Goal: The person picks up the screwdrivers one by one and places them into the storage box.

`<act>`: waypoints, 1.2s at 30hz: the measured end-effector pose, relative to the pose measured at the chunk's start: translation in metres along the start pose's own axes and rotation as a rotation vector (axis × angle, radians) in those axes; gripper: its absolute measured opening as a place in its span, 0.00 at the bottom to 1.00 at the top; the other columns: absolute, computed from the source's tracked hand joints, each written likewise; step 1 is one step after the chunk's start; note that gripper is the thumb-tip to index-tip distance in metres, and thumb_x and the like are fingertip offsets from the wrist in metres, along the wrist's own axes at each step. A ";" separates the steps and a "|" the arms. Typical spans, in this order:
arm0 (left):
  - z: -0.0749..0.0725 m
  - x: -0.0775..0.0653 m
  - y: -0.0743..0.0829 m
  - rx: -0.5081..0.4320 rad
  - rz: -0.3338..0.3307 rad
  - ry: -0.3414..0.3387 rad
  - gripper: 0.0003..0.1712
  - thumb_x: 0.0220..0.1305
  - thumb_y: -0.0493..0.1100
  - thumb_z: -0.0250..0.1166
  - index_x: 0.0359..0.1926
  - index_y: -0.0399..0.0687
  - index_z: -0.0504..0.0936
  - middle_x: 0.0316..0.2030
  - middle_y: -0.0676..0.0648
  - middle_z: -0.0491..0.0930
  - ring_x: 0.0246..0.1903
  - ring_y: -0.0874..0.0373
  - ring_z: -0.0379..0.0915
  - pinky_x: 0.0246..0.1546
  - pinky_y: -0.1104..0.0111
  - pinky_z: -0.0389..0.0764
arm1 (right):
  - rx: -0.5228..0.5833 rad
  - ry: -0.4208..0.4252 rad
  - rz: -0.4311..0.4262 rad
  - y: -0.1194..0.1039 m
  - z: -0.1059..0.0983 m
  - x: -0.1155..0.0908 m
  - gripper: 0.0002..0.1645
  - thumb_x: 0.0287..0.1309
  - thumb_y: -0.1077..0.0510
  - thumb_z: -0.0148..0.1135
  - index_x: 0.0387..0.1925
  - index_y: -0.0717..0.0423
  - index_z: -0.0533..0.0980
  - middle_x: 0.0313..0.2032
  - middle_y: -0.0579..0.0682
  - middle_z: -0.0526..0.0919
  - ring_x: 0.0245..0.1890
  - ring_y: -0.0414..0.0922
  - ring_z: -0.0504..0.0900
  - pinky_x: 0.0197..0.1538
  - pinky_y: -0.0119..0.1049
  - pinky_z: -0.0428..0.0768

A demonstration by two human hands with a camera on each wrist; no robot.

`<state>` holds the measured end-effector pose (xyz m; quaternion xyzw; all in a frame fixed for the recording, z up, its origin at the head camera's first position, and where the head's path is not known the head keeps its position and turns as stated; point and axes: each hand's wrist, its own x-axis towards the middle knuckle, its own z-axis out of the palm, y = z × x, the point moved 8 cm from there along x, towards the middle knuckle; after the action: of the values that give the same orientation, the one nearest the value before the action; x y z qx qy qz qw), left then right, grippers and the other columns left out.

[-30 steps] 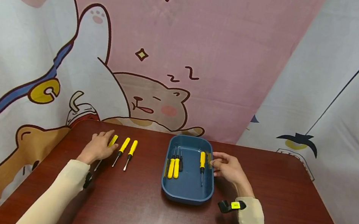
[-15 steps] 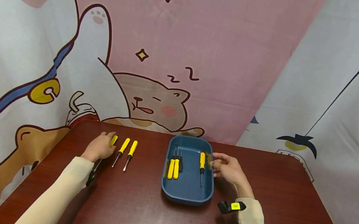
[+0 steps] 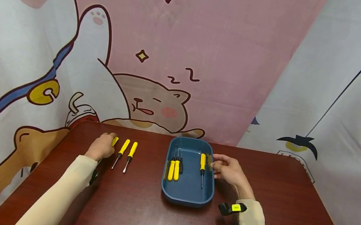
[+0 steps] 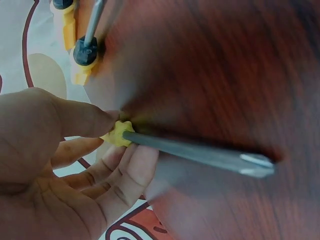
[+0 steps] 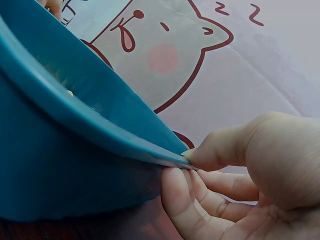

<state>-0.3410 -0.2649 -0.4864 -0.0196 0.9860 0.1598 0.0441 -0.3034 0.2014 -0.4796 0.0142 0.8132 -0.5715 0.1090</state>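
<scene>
At the left of the table my left hand [image 3: 101, 146] pinches a screwdriver by its yellow handle [image 4: 118, 135]. In the left wrist view its bare metal shaft [image 4: 200, 152] ends in a cross-shaped tip. Beside that hand lie two more yellow-and-black screwdrivers, one nearer [image 3: 121, 153] and one further right [image 3: 130, 157]. My right hand [image 3: 230, 172] grips the right rim of a blue plastic bin [image 3: 185, 199], thumb over the edge and fingers outside. Inside the bin, two yellow-handled screwdrivers [image 3: 174, 169] and a dark-handled one [image 3: 181, 165] lie left, another yellow one [image 3: 202, 164] right.
The dark red wooden table [image 3: 138, 218] ends at a back edge against a cartoon-printed cloth [image 3: 229, 58]. Pale fabric [image 3: 352, 94] hangs at the right side. The bin's raised wall [image 5: 75, 165] surrounds its contents.
My left hand has shifted slightly right and closed its fingers and thumb around the leftmost screwdriver's handle. The right hand and the bin have stayed in place.
</scene>
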 end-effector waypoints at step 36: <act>-0.014 -0.005 0.009 -0.137 0.033 0.042 0.35 0.59 0.32 0.62 0.69 0.33 0.69 0.56 0.29 0.76 0.40 0.43 0.75 0.43 0.51 0.82 | -0.008 0.001 0.009 0.002 0.000 0.001 0.28 0.68 0.61 0.61 0.67 0.63 0.71 0.46 0.64 0.84 0.33 0.47 0.84 0.39 0.41 0.89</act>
<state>-0.3375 -0.2610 -0.4704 -0.0098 0.9736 0.2274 0.0194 -0.3045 0.2023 -0.4814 0.0176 0.8153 -0.5679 0.1114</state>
